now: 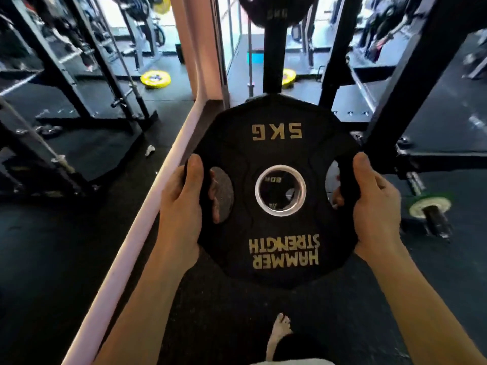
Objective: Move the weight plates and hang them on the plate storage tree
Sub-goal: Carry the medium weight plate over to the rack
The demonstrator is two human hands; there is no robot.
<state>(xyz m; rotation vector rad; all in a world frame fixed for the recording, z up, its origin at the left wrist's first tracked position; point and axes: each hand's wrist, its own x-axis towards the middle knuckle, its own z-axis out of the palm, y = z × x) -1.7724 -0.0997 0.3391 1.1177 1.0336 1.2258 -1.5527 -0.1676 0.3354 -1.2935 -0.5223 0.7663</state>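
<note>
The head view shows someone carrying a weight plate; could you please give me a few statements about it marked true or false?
1. Both hands grip the black plate, the left hand and the right hand at opposite side openings. True.
2. The plate is marked 20KG. False: its gold lettering reads 5KG.
3. The plate's centre hole is already threaded on a peg. False: the hole is free, and the plate is held in the air in front of the black upright post.
4. Another black plate hangs higher on that post. True.
5. A yellow plate lies on the floor to the left. True.
</note>
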